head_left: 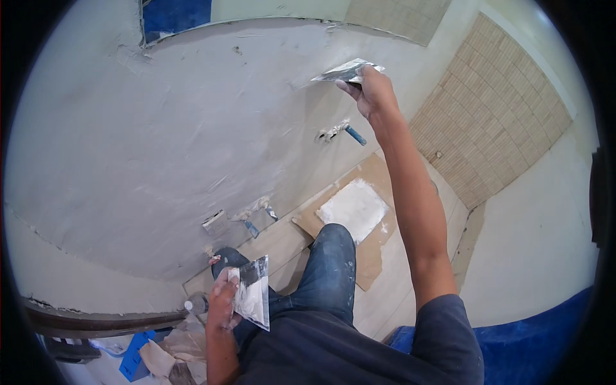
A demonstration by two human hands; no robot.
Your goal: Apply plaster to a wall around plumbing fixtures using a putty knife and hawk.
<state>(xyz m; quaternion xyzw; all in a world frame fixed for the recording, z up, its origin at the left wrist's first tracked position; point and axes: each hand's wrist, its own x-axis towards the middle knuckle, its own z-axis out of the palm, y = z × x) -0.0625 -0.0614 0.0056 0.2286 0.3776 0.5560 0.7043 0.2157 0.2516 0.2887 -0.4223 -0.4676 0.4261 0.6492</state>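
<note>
My right arm reaches up to the plastered wall (186, 122). My right hand (376, 93) is closed on a wide metal putty knife (337, 73), its blade tilted against or very close to the wall below an opening; exact contact cannot be told. Low at the left, my left hand (221, 300) grips a second putty knife (262, 268), held near my lap. A thick smear of white putty (249, 298) covers much of that blade. Whitish residue coats the fingers of both hands.
Blue pipe stubs (355, 135) and a wall box (215, 221) interrupt the wall. On the tiled floor lies brown cardboard (369, 266) under a white-coated board (353, 210). Beige tiles (487, 109) cover part of the right wall. A blue box (136, 356) and crumpled paper sit lower left.
</note>
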